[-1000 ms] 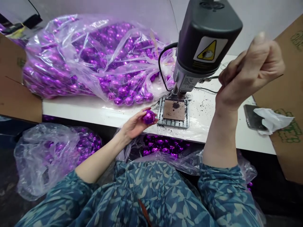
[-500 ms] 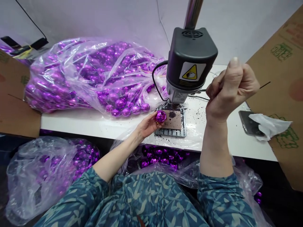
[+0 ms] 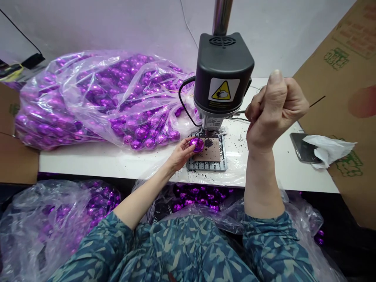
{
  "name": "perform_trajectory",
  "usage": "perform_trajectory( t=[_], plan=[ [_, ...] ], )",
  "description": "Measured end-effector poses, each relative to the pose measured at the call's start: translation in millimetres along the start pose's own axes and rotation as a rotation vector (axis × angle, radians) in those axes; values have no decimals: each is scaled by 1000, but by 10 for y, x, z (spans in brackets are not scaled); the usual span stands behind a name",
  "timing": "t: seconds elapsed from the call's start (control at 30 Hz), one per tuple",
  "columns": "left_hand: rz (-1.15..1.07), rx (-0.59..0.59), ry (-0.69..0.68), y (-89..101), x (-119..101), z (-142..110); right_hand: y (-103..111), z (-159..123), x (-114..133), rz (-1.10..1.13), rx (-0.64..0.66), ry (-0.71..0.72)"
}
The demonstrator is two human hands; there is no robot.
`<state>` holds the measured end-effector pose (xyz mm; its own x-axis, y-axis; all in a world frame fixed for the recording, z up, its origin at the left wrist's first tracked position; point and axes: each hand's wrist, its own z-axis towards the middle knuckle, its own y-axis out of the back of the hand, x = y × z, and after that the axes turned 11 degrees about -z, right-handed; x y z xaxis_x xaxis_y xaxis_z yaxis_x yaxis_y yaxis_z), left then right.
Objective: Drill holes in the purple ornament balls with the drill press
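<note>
Near the frame's centre, a purple ball point(image 3: 197, 145) is being pinched in the fingers of the left hand point(image 3: 179, 155), over the left part of a brown board point(image 3: 213, 154). Right of centre, a machine lever point(image 3: 241, 112) is being gripped by curled fingers of the right hand point(image 3: 273, 113).

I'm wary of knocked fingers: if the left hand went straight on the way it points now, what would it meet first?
Leading with the purple ball it holds, the left hand would probably meet the machine's lower end first, though depth is unclear and it might pass below.
</note>
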<state>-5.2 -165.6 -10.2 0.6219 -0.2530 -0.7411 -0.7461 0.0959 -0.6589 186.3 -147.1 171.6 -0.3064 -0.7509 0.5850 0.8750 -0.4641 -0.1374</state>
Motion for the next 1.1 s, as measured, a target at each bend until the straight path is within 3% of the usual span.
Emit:
perform_trajectory(
  t=[0.2,0.53,0.73,0.97,1.1],
  plan=[
    [171,-18,-154,25,61,177,-11,-4,20,-4,-14,10],
    [532,53,-208,-39,106,302,-7,-31,46,-93,-15,9],
    [863,82,-420,-60,167,287,-9,-16,25,8,-12,42],
    [901,154,-614,-92,333,279,5,-17,23,-37,-1,93],
    [845,149,-580,-84,405,258,6,-14,29,-22,-2,91]
  ],
)
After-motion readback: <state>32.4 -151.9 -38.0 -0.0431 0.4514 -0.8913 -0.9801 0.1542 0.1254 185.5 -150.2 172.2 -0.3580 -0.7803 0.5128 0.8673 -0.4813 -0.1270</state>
